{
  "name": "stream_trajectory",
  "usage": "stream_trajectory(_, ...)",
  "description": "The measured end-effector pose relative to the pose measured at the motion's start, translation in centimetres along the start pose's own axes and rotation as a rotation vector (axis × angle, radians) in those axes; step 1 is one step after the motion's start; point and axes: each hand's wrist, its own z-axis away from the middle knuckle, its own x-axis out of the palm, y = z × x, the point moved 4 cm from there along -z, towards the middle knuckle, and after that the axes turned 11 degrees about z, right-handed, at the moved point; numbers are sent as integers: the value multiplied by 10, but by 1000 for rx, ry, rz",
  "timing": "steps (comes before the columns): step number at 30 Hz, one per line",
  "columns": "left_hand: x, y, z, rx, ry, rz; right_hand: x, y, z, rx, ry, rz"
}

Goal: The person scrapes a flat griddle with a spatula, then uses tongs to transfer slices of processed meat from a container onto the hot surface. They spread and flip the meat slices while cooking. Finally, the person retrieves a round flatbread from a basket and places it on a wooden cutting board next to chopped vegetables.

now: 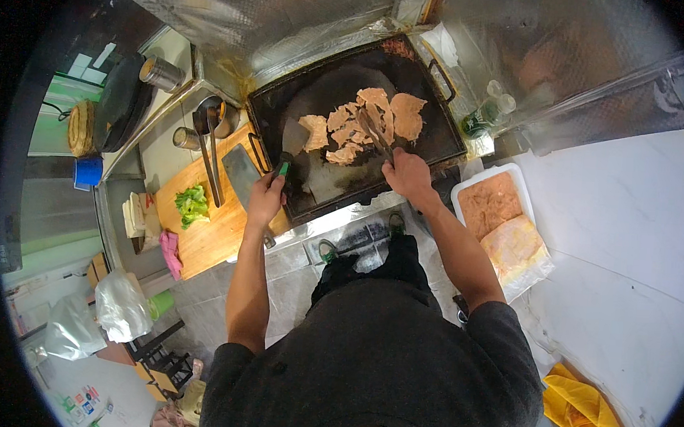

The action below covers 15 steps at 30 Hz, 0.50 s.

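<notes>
My left hand (267,199) grips the green and black handle of a scraper (294,138), whose flat blade rests at the left part of a dark griddle (331,192). The blade touches or lies close to a piece of cooked meat (316,132). My right hand (408,172) is closed around metal tongs (374,134), their tips over the broken meat pieces in the middle of the griddle. Whether the tongs pinch any meat I cannot tell. A larger rounded piece of meat (407,117) lies to the right of the tongs.
Left of the griddle, a wooden board (223,232) bears a cleaver (243,175), lettuce (192,205) and long-handled ladles (213,164). On the right stand a white tub (524,183) of raw minced meat and a green bottle (478,123). A pink cloth (170,253) hangs near the board's corner.
</notes>
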Motion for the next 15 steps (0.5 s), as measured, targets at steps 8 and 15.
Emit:
stream_trajectory(8,-10,-23,4,27,-7,95,-14,35,-1,94,153,-90)
stream_trajectory(15,-10,-25,14,70,64,101,-8,-2,-8,-53,-49,-78)
